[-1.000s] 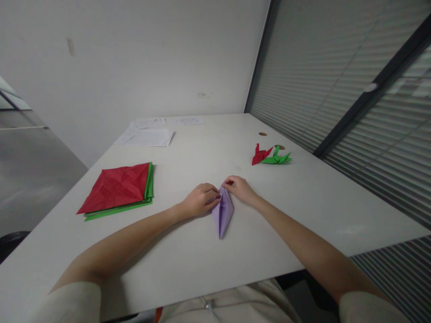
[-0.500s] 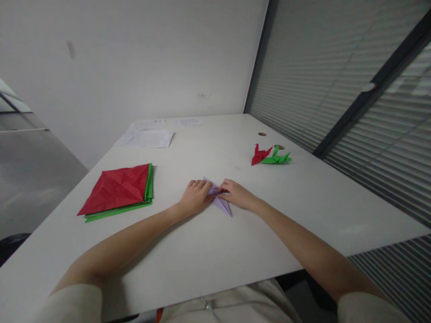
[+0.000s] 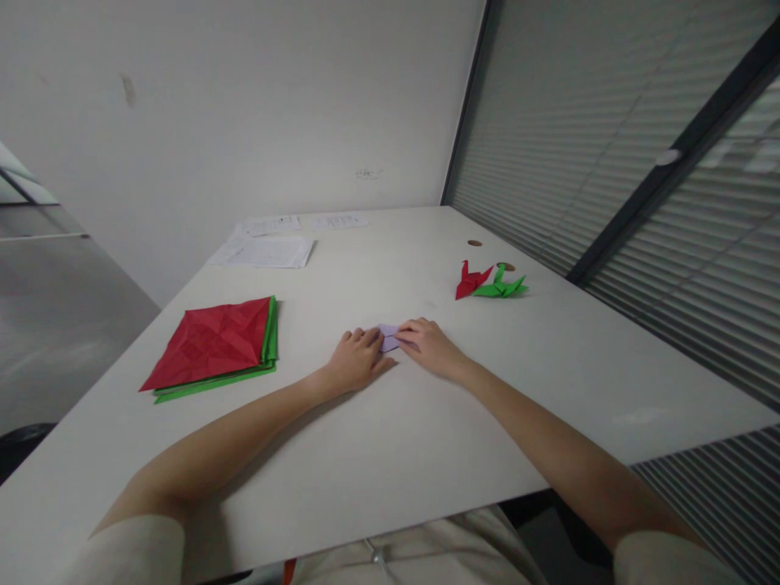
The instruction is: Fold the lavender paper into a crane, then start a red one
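Printed lines run across the paper sheets (image 3: 279,252) at the table's far end, too small to read; at least three sheets show, some overlapping. A faint mark (image 3: 367,174) on the wall is equally illegible. One folded purple paper (image 3: 388,338) lies on the white table (image 3: 390,455) between two hands. The left hand (image 3: 357,357) is spread palm-down over its left end, thumb held apart; the right hand (image 3: 430,348) pinches its right end. Two paper cranes, one red (image 3: 471,283) and one green (image 3: 502,287), stand touching, near two round holes (image 3: 474,243). One red-and-green paper stack (image 3: 213,341), its sheets uncountable, lies left.
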{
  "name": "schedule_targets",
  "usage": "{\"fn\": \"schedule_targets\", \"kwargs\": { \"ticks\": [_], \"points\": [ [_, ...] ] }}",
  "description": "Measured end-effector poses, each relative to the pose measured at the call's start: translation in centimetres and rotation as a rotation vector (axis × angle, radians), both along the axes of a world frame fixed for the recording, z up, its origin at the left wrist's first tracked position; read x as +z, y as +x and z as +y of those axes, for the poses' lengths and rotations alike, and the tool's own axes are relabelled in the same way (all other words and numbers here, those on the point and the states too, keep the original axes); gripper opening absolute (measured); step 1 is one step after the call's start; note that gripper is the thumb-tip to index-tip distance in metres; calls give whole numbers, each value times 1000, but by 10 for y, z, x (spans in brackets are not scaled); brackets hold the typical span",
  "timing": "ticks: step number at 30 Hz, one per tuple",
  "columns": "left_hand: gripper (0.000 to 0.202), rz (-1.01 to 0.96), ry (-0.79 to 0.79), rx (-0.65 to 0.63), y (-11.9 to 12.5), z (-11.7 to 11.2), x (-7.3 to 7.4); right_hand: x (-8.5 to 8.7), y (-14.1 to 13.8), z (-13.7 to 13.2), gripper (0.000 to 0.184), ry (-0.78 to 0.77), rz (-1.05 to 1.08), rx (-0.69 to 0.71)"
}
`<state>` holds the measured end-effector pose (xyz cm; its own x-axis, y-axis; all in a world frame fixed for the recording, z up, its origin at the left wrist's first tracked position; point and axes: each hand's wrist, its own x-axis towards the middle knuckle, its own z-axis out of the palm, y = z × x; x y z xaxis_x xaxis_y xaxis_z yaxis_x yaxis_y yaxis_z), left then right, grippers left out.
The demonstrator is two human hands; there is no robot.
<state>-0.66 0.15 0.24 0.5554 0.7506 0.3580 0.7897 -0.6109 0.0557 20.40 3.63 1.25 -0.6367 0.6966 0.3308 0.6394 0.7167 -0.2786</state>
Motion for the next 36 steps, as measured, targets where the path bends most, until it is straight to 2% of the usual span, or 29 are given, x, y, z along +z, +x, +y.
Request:
{"fn": "schedule_targets", "kwargs": {
  "ticks": [2, 6, 11, 16, 19, 23, 26, 29, 36],
  "points": [
    [49, -20, -11, -18, 0, 1, -2, 0, -1, -2, 24, -13, -43, 46],
    [47, -62, -27, -172, -2, 4, -4, -1, 1, -2, 26, -55, -68, 59],
    [35, -71, -44, -267, -3, 8, -2, -5, 5, 9, 17, -53, -26, 73],
    [28, -152, -79, -361, -12, 23, -3, -11, 10, 18, 11, -83, 70, 75],
    [25, -204, -143, -459, -20, 31, 1, -12, 12, 20, 11, -149, 103, 83],
    [24, -130, -162, -571, -25, 31, 11, -11, 14, 21, 10, -202, 119, 93],
    [24, -101, -164, -586, -25, 28, 15, -10, 14, 21, 10, -206, 128, 95],
    [25, -140, -195, -532, -24, 28, 12, -8, 14, 20, 10, -219, 153, 106],
    [18, -375, -285, -457, -29, 34, 3, -9, 13, 18, 14, -340, 333, 62]
  ]
}}
